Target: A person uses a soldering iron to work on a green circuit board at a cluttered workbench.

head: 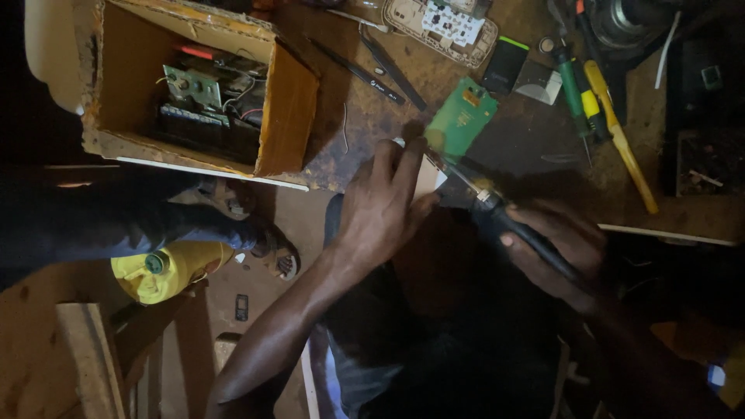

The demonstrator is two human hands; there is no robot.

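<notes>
Near the table's (372, 116) edge, the right hand (555, 248) has its fingers closed around a black-handled soldering iron (497, 213), tip toward 10 o'clock. Left hand (384, 206) fingers pinch a small white card (428, 177). At 1 o'clock beyond lies a green circuit board (462, 118).

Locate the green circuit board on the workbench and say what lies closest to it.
In the head view the green circuit board lies upper centre on the workbench, just above the left hand, below a white device.
</notes>
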